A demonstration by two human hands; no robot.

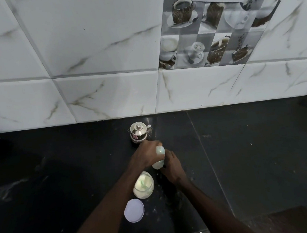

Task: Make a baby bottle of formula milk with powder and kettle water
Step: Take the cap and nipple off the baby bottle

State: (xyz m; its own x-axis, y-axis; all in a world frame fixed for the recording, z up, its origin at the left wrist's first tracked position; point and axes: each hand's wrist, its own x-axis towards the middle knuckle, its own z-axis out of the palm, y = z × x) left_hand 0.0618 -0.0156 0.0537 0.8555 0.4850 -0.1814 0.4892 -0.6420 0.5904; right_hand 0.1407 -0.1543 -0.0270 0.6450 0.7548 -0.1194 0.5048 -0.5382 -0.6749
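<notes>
Head view: both hands clamped on a pale green translucent plastic baby bottle (158, 158), tilted above the black stone worktop (259, 151).

Left hand (146, 156) wrapped round upper end, right hand (171, 167) gripping lower end. Small steel lidded kettle (138, 132) at 12 o'clock, touching nothing. Open glass jar of white powder (143, 185) at 7 o'clock; round white lid (134, 210) flat beside.
</notes>
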